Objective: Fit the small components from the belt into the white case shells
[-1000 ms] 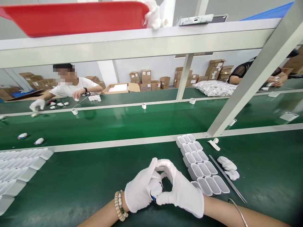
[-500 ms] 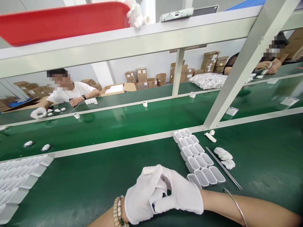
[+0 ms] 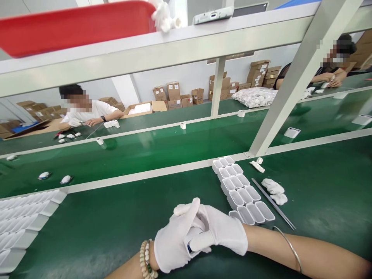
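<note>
Fingers of both hands are bunched up tight together, low in the middle of the frame, clamped on a small white piece with a dark blue bit peeking out between the thumbs. The left hand and right hand both wear white gloves and sit just above the green table; there's a bead bracelet on the left wrist and a thin bangle on the right. Just right of the hands sits a block of open white cases, three across in rows, and every one looks empty. Right of that lie long tweezers and a couple of crumpled white bits. At lower left there's a bigger batch of white cases, seen too side-on to tell what's inside. Past the table the green belt carries a few small white items and a little white box. Across it, a co-worker in a white shirt at upper left and another person at upper right. A red tray sits on the top shelf, contents hidden, and a clear bag of white parts lies right of centre by stacked cardboard boxes.
</note>
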Tool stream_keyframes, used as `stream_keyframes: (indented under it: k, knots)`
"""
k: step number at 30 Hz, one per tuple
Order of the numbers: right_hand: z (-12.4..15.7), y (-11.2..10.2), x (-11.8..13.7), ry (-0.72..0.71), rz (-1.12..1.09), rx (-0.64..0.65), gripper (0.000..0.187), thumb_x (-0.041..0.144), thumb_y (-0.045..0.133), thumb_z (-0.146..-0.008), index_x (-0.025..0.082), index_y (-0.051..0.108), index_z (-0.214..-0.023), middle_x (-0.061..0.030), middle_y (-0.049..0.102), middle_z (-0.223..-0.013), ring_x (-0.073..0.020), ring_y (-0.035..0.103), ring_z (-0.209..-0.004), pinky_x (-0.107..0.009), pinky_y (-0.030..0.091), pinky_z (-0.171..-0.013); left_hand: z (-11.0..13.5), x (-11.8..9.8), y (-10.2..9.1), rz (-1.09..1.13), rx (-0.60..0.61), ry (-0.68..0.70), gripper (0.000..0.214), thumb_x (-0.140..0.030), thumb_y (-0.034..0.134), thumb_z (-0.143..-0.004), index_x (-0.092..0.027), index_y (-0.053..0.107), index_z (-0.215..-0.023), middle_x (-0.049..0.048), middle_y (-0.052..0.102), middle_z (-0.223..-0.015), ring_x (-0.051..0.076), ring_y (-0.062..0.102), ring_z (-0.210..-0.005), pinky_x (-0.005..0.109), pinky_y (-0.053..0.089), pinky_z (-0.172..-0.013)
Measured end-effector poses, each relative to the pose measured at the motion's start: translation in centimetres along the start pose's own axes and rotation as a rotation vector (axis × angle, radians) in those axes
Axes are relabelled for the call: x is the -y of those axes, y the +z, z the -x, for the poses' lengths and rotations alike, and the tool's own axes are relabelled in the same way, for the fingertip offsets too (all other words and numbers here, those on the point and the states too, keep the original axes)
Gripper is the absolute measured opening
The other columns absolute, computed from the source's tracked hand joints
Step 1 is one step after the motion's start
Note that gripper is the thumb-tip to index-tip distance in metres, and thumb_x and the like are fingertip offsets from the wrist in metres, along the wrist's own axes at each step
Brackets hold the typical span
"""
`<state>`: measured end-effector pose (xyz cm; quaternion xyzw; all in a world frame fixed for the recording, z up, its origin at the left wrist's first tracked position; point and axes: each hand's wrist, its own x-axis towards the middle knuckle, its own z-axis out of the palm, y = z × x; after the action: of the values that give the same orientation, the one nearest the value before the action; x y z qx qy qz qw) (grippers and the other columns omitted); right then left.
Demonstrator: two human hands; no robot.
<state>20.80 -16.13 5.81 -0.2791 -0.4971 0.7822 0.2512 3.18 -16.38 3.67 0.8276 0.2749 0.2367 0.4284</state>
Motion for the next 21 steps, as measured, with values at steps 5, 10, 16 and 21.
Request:
stream_keyframes:
  k: [5, 10, 16, 21]
  knots:
    - [0.2, 0.1, 0.1, -0.007, -0.027, -0.061, 0.054, 0.019, 0.084, -0.060, 0.019, 0.058, -0.108, 0.0086, 0.060, -0.067, -0.0113, 0.057, -0.055, -0.025, 0.047, -0.058, 0.0, 0.0, 0.2, 0.172, 0.002, -0.155, 0.095, -0.028, 0.075, -0.078, -0.023, 0.020, -0.155, 0.0033, 0.074, -0.083, 0.023, 0.070, -0.087, 0.031, 0.058, -0.079]
    - [1.5, -0.8, 2.4, -0.009, 0.321, -0.164, 0.048, 0.049, 0.075, -0.075, 0.017, 0.068, -0.110, -0.0008, 0.068, -0.077, -0.0170, 0.064, -0.071, -0.032, 0.051, -0.074, -0.7, -0.6, -0.2, 0.448, -0.064, -0.216, 0.126, -0.025, 0.087, -0.063, -0.022, 0.003, -0.156, 0.0018, 0.074, -0.084, 0.022, 0.070, -0.084, 0.037, 0.057, -0.084]
    - [2.6, -1.3, 4.1, -0.119, 0.614, -0.293, 0.022, 0.037, 0.066, -0.083, 0.018, 0.074, -0.091, -0.0046, 0.074, -0.082, -0.0187, 0.068, -0.074, -0.031, 0.055, -0.067, -1.2, -2.3, -1.1, 0.495, -0.069, -0.280, 0.125, -0.013, 0.081, -0.063, -0.021, -0.004, -0.155, 0.0047, 0.077, -0.088, 0.022, 0.071, -0.083, 0.041, 0.056, -0.087]
    - [2.6, -0.4, 3.8, -0.152, 0.704, -0.329, 0.018, 0.017, 0.066, -0.072, 0.020, 0.074, -0.088, -0.0030, 0.075, -0.081, -0.0174, 0.068, -0.070, -0.027, 0.055, -0.062, -0.7, -2.7, -0.8, 0.446, -0.059, -0.293, 0.122, -0.013, 0.078, -0.066, -0.022, -0.005, -0.155, -0.0006, 0.074, -0.077, 0.018, 0.070, -0.070, 0.036, 0.057, -0.079]
